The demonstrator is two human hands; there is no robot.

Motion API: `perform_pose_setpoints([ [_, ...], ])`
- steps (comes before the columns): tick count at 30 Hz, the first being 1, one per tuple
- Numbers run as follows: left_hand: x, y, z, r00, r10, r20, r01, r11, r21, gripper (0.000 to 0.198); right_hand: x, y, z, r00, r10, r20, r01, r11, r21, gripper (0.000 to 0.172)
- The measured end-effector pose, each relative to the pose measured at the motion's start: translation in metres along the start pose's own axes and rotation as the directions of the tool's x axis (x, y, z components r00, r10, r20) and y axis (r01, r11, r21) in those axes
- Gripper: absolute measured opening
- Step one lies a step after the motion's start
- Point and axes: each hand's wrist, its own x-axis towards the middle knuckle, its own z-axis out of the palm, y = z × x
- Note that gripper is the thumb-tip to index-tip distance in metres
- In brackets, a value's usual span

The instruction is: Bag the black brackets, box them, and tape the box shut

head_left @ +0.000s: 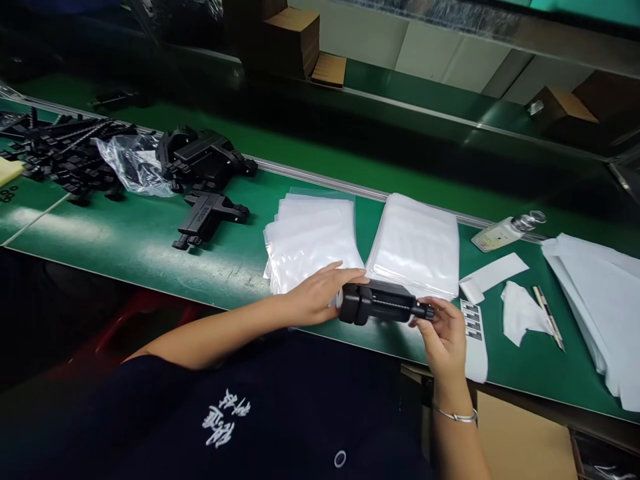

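A black plastic clamp-like part (pixel 387 303) lies crosswise between my hands, just above the table's front edge. My left hand (pixel 320 293) grips its wide, chunky end, with the palm hidden behind it. At the other end, the fingers of my right hand (pixel 443 330) are closed on the narrow knob. Beyond my left hand, clear plastic bags (pixel 315 233) lie in a loose stack. A neater stack of whitish plastic bags (pixel 417 240) sits just behind the part. A similar black part (pixel 210 217) with raised lettering rests farther left on the table.
More black parts (pixel 205 157) and a tangled heap (pixel 60 150) fill the left side, with a crumpled clear bag (pixel 137 163) between. Rightward are a pump bottle (pixel 505 232), label strip (pixel 475 343), crumpled tissue (pixel 523 313), pen (pixel 549 317) and white sheets (pixel 600 300).
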Motion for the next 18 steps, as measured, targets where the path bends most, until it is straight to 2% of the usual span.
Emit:
perform_pose_setpoints([
  [2, 0.001, -0.003, 0.001, 0.997, 0.069, 0.019, -0.07, 0.994, 0.085, 0.048, -0.003, 0.006, 0.002, 1.0, 0.008, -0.03, -0.008, 1.0, -0.01, 0.034],
  [4, 0.0, -0.005, 0.0, 0.995, 0.086, 0.046, -0.092, 0.985, 0.147, 0.044, -0.004, 0.01, 0.004, 0.999, -0.015, -0.047, 0.012, 0.999, -0.048, 0.033],
  [7, -0.002, -0.004, -0.002, 0.995, 0.09, 0.032, -0.094, 0.985, 0.147, 0.046, -0.003, 0.004, 0.003, 0.99, -0.139, -0.018, 0.133, 0.97, -0.201, 0.032],
  [9, -0.003, -0.003, -0.004, 1.0, 0.026, -0.013, -0.025, 0.999, 0.044, 0.059, 0.0, -0.006, 0.001, 0.957, -0.286, 0.046, 0.283, 0.888, -0.363, 0.036],
  [11, -0.004, -0.003, -0.006, 0.992, -0.122, -0.038, 0.115, 0.982, -0.148, 0.071, 0.002, -0.019, 0.0, 0.885, -0.436, 0.164, 0.457, 0.743, -0.489, 0.036],
  [13, -0.003, -0.003, -0.005, 0.96, -0.278, -0.031, 0.248, 0.898, -0.364, 0.073, 0.003, -0.03, 0.001, 0.799, -0.53, 0.283, 0.59, 0.605, -0.535, 0.029],
  [14, -0.003, -0.004, -0.005, 0.943, -0.333, -0.03, 0.286, 0.85, -0.441, 0.072, 0.003, -0.034, 0.004, 0.778, -0.542, 0.319, 0.62, 0.576, -0.533, 0.025],
  [15, -0.003, -0.004, -0.005, 0.93, -0.366, -0.037, 0.304, 0.821, -0.483, 0.071, 0.003, -0.037, 0.007, 0.782, -0.532, 0.325, 0.617, 0.59, -0.52, 0.023],
  [16, -0.004, -0.003, -0.005, 0.924, -0.379, -0.058, 0.305, 0.817, -0.489, 0.072, 0.003, -0.039, 0.011, 0.812, -0.498, 0.304, 0.581, 0.645, -0.497, 0.024],
  [18, -0.008, -0.001, -0.007, 0.927, -0.356, -0.118, 0.283, 0.871, -0.402, 0.073, 0.002, -0.04, 0.02, 0.922, -0.337, 0.193, 0.387, 0.829, -0.403, 0.028],
])
